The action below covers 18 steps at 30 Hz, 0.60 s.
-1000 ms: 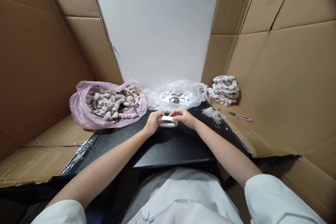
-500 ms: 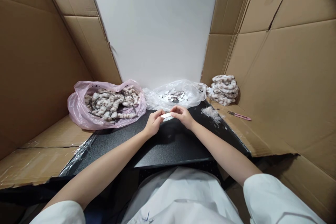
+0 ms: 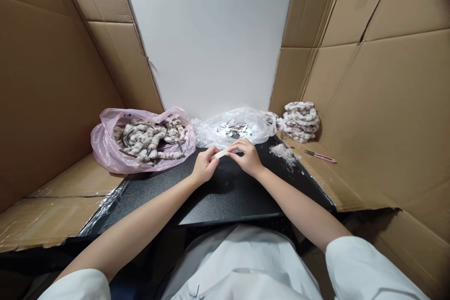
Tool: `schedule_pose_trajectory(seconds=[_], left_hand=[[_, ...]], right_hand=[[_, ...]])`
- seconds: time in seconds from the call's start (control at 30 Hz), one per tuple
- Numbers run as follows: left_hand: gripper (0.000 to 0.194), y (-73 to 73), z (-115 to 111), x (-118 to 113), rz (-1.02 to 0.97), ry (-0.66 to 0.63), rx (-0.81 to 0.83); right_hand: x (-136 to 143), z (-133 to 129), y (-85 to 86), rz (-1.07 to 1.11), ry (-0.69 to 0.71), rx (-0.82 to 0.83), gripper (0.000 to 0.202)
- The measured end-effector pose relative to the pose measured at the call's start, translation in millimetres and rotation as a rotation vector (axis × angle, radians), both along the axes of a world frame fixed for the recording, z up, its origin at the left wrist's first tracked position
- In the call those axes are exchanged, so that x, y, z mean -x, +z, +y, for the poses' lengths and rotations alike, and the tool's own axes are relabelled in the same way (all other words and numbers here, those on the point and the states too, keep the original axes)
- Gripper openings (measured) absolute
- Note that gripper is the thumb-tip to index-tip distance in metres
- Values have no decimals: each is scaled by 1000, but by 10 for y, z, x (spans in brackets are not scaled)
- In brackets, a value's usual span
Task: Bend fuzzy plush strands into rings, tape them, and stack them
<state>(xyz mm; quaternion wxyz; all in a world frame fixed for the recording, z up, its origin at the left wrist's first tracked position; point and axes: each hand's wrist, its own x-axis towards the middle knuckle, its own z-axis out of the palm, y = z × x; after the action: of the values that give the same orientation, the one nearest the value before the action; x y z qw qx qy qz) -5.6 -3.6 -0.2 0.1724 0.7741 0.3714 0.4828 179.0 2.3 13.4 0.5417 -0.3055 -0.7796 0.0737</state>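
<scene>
"What's biggest there?"
"Cardboard panels (image 3: 386, 103), standing either side of a black table (image 3: 225, 197)."
"And next?"
"A pink bag (image 3: 105, 145) at the back left, then a clear bag (image 3: 262, 124) beside it, then a furry stack (image 3: 301, 122) on the right."
"The hands?"
"Left hand (image 3: 204, 167) and right hand (image 3: 248, 157) each pinch one end of a white roll (image 3: 221, 153) (edge-on to us), over the table, just this side of the clear bag."

Soft light spreads over the wall (image 3: 214, 33) beyond the left hand (image 3: 204, 167) and right hand (image 3: 249, 158); shadow darkens the tabletop (image 3: 232, 206) beneath them, sheen nearer; far upper-right, cardboard (image 3: 386, 103) vignettes black.
</scene>
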Motion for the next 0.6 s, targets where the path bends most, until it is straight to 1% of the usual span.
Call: schedule_pose_trajectory(seconds=[0.2, 0.37, 0.47, 0.6], left_hand=[[6, -9, -9, 22, 72, 25, -14], [5, 25, -3, 32, 116, 16, -19], [6, 78, 3, 48, 168, 8, -50], [5, 133, -4, 68, 185, 24, -89]], right_hand=[[-9, 12, -16, -153, -42, -33, 9], [-22, 23, -22, -239, -49, -11, 12], [-32, 29, -3, -231, -21, 0, 13], [-46, 30, 26, -124, 42, -6, 7]])
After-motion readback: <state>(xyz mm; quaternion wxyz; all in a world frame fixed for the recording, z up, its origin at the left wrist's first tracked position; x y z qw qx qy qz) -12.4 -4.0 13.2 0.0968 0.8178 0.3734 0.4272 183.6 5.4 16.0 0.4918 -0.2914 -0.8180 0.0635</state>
